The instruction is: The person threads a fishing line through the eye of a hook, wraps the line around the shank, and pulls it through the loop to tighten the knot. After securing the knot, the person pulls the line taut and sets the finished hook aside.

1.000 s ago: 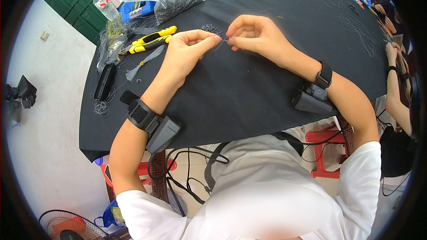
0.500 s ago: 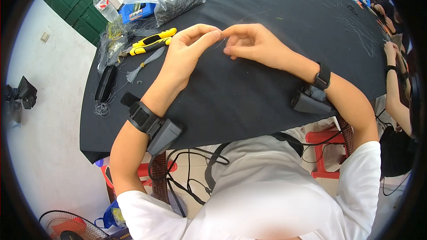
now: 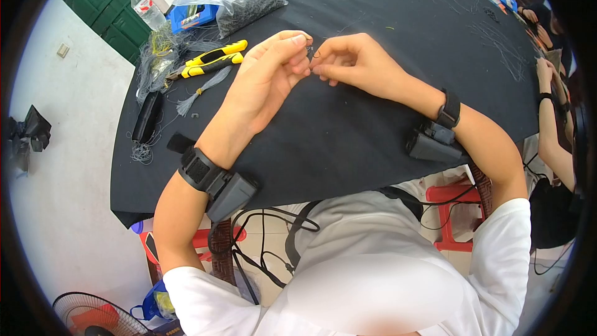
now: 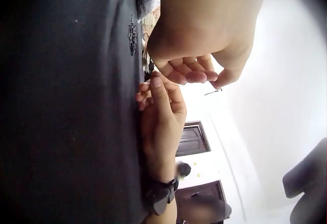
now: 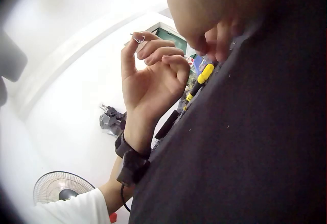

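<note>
Between thumb and index fingertip, my left hand [image 3: 264, 74] pinches a small fish hook [image 5: 138, 39], its curved end showing in the right wrist view. The other left fingers are loosely bent, palm turned toward the right hand. Close beside it, my right hand [image 3: 360, 65] has thumb and fingertips together on a thin line [image 4: 181, 84], a short stretch of which shows between the hands in the left wrist view. A pile of small dark hooks [image 4: 133, 36] lies on the black cloth beyond the hands.
Yellow-black pliers [image 3: 211, 59], a tied bundle of line [image 3: 198, 92] and a black case [image 3: 147, 117] lie left on the black-covered table [image 3: 311, 143]. Behind are a clear bag [image 3: 249, 9] of dark pieces, a blue box [image 3: 191, 17] and a bottle [image 3: 147, 9]. Loose lines [image 3: 504, 50] lie right.
My left hand has turned its palm further toward the right hand, its pinching fingertips rising. The right fingertips came up to the left ones, then drew down to just below them.
</note>
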Available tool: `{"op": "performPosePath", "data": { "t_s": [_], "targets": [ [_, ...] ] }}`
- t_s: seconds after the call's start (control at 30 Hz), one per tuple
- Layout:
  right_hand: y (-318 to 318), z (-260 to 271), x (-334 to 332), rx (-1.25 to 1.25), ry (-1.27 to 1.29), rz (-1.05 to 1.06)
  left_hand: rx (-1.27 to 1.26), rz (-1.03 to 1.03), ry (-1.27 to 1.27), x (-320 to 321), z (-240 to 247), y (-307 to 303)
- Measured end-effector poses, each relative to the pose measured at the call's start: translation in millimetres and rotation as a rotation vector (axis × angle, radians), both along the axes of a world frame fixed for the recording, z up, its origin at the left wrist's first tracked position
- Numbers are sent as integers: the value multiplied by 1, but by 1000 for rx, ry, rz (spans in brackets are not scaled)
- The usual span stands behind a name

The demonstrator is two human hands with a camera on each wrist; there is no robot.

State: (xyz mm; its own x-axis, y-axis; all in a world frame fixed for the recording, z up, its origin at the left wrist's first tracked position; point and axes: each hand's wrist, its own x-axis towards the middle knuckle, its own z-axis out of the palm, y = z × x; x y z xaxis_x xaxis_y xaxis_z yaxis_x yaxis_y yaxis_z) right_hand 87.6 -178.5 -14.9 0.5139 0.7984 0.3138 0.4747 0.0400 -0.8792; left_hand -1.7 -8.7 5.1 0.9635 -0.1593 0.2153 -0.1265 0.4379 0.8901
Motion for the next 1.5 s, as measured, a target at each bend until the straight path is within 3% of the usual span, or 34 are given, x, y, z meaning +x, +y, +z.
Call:
{"op": "performPosePath", "data": {
  "t_s": [0.07, 0.27, 0.43, 0.6, 0.83, 1.2, 1.33, 1.5],
  "targets": [
    [-3, 2, 3, -36, 8, -69, 40, 20, -27, 0, 1, 5],
    [-6, 2, 10, 199, 287, -267, 246, 133, 20, 0, 2, 11],
    [-14, 0, 22, 448, 562, -411, 391, 33, 77, -5, 0, -3],
    [-28, -5, 47, 583, 657, -473, 526, -64, 71, -10, 3, -8],
    [-28, -1, 53, 562, 527, -541, 613, -137, 68, -12, 4, -8],
    [-13, 20, 1, 307, 112, -277, 643, 386, -308, 0, 4, 8],
    [-8, 16, -7, 299, 19, -146, 815, 543, -443, 2, 7, 12],
    [-8, 12, -3, 287, -203, -158, 971, 731, -683, -1, 12, 11]
  ]
}}
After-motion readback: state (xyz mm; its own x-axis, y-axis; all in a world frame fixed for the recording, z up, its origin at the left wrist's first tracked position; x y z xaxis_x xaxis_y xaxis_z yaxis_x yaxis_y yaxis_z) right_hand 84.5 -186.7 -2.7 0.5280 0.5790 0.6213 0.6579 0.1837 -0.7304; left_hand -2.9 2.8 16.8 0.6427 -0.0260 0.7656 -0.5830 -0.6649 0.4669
